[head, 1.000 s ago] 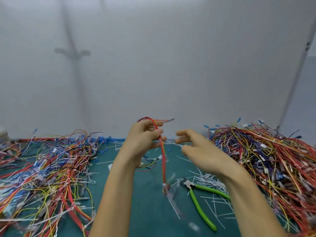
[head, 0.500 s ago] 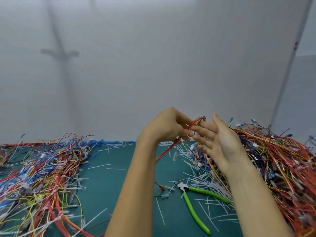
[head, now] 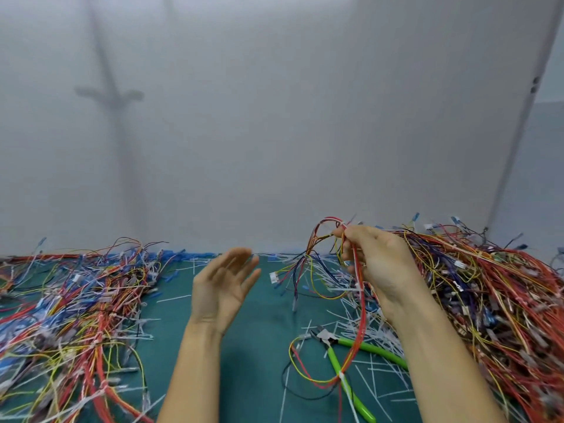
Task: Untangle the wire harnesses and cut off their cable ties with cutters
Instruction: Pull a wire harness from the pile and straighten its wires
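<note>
My right hand is raised over the mat and grips a wire harness of red, orange and yellow wires near its top. The harness hangs down in a loop, with a white cable tie on its lower part. Its loose ends fan out to the left of that hand. My left hand is held up in mid-air, palm showing, fingers straight, and holds nothing. Green-handled cutters lie on the green mat below my right hand, under the hanging wires.
A big tangled pile of wire harnesses fills the right side. Another pile of harnesses covers the left side. Cut white cable ties litter the mat around the cutters. A grey wall stands close behind the table.
The harness has passed from my left hand to my right hand. My left hand has let go, dropped and moved left with fingers spread. My right hand has closed round the wires and lifted them.
</note>
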The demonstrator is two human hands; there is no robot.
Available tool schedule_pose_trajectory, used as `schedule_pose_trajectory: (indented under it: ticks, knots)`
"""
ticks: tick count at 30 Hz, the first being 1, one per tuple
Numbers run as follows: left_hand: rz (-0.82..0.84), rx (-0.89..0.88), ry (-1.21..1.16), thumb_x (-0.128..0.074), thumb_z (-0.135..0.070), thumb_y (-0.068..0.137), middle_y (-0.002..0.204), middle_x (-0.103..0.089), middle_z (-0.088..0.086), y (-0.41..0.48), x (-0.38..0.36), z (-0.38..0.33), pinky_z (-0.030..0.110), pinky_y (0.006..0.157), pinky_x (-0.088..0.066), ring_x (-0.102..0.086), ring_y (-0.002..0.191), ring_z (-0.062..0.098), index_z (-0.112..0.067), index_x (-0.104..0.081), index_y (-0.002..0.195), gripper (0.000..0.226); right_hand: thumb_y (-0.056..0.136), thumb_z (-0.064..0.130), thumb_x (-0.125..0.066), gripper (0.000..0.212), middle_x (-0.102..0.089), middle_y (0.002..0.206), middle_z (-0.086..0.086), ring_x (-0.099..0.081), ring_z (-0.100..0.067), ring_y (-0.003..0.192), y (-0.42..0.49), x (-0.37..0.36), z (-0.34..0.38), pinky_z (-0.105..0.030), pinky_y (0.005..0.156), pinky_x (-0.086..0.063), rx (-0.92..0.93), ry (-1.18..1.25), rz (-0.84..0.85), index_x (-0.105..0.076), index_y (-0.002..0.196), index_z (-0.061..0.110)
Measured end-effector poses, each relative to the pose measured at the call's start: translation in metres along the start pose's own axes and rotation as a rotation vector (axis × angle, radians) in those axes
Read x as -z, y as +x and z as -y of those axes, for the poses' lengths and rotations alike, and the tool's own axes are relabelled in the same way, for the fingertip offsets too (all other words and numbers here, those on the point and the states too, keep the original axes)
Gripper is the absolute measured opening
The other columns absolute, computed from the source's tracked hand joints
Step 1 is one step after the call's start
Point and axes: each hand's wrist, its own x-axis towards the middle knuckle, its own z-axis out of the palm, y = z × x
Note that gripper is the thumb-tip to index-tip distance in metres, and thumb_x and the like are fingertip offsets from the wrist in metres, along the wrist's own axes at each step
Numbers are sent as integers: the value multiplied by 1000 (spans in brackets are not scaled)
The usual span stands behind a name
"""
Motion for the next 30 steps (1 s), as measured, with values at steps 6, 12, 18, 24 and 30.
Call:
schedule_pose_trajectory:
  ticks: [6,12,18,24,30]
  knots:
    - [-426,-200,216,-49,-17,94,83,-72,-1,-13,44,-8,23,61,-58,-67,69,15,-15,-69,81,24,97,11,-57,19,-66,71,6,-60,-10,71,-7,-8,2,-23,61,-49,14,7,116,-76,94,14]
    - [-596,-397,564,-48,-5,93,74,-68,7,-34,75,-31,18,48,-53,-62,48,12,-10,-65,80,22,96,4,-57,17,-68,76,0,-63,-7,68,-14,-12,6,-17,55,-50,42,66,158,-72,102,8]
    - [-524,-463,1014,-54,1,95,68,-65,13,-42,50,-30,25,48,-52,-59,52,22,-8,-64,83,18,95,4,-59,17,-74,82,-1,-74,-18,78,-19,-12,12,-21,65,-58,90,117,199,-72,103,10]
    - [-257,82,701,-38,-52,100,80,-76,11,-2,-68,-19,27,55,-58,-73,64,19,-4,-71,89,59,90,0,-63,18,-76,79,-4,-72,-12,75,-24,-22,13,-17,67,-55,214,34,316,-74,94,14]
    - [-117,267,464,-70,-40,85,89,-75,10,19,-115,-30,29,60,-59,-74,74,20,-6,-69,94,35,87,-6,-66,15,-76,78,-4,-69,-13,71,-22,-10,10,-14,67,-51,169,-123,501,-73,97,2]
